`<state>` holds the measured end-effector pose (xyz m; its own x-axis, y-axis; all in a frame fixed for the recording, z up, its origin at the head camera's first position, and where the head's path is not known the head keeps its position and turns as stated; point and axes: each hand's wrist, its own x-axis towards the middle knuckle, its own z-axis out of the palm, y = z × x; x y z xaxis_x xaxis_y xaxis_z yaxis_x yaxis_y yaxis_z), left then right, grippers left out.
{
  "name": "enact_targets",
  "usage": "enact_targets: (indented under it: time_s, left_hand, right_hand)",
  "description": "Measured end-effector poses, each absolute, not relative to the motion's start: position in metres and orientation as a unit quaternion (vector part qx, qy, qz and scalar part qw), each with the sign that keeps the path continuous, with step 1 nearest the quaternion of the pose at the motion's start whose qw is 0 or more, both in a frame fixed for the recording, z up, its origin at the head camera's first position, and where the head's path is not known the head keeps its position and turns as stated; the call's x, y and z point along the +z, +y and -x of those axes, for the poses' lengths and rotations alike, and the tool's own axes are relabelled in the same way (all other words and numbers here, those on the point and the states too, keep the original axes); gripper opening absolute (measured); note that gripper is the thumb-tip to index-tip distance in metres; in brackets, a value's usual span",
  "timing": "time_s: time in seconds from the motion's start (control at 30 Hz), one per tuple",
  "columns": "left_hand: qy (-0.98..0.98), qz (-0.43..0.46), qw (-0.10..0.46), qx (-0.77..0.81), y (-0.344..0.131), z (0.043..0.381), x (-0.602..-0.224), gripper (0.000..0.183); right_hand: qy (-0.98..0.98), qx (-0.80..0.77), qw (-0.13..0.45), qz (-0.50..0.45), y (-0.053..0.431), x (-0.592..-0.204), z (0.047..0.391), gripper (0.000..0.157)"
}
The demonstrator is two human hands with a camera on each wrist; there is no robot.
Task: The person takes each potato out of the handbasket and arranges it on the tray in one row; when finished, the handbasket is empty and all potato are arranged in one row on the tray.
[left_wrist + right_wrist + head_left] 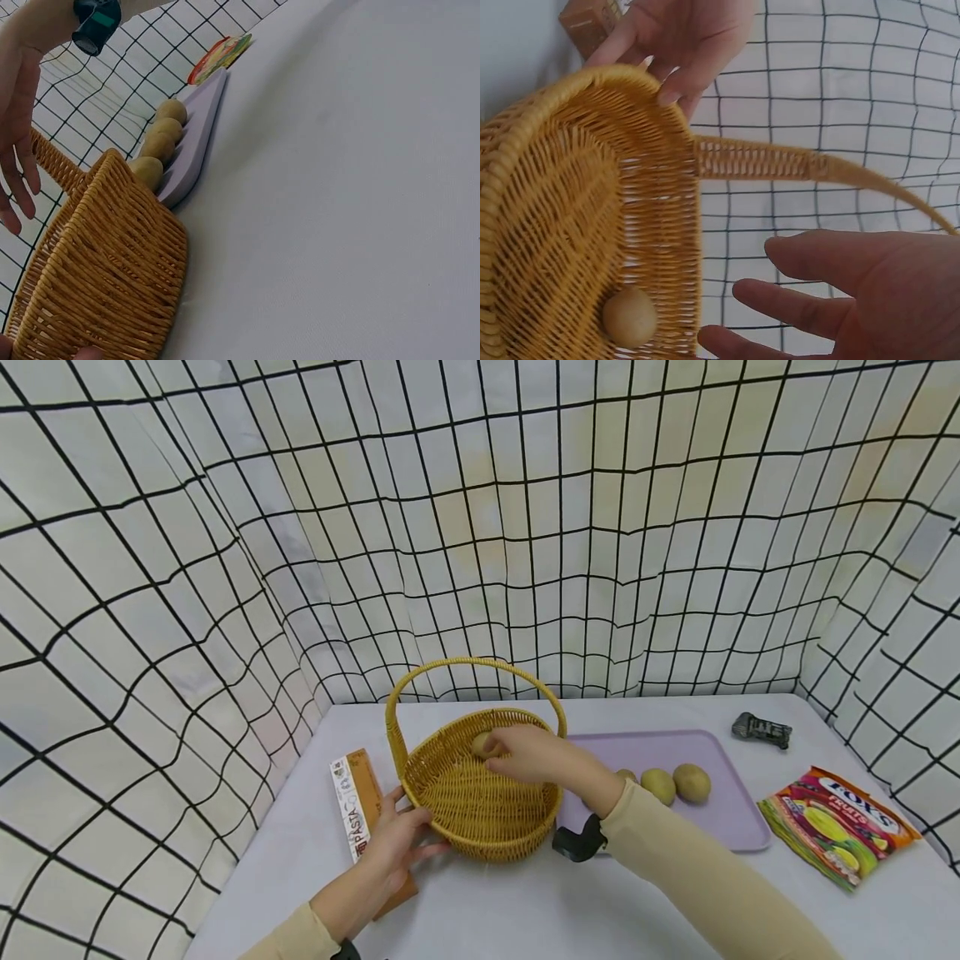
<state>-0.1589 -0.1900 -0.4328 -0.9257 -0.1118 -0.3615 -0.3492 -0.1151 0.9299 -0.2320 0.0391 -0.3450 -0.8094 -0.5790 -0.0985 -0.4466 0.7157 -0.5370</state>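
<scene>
My left hand [392, 842] grips the near left rim of a wicker basket [487, 835], thumb over the edge and fingers along the outside. The basket has a tall arched handle and tilts in the head view. A single potato [630, 317] lies inside against the woven wall. Over the basket is my right hand [528, 753], its fingers spread and holding nothing in the right wrist view. From the head it partly covers that potato. Several more potatoes [157, 147] sit in a row on a lilac tray [731, 822] to the right of the basket.
A pasta box [367, 793] lies left of the basket, partly behind my left hand. At the far right are a Fox's sweets bag [840, 827] and a small dark object [762, 730]. Black netting [525, 552] over white cloth surrounds the table's back and sides.
</scene>
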Motion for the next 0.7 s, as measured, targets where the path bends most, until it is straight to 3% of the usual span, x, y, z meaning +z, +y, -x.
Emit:
enact_targets:
  time_s: [0.37, 0.7]
  left_hand:
    - [0.664, 0.179, 0.080, 0.721, -0.190, 0.158, -0.431, 0.080]
    - [0.664, 0.181, 0.079, 0.721, -0.188, 0.159, -0.433, 0.080]
  right_hand:
    - [0.922, -0.261, 0.141, 0.249, 0.027, -0.364, 0.252, 0.033]
    - [0.922, -0.270, 0.160, 0.225, 0.019, -0.377, 0.269, 0.043]
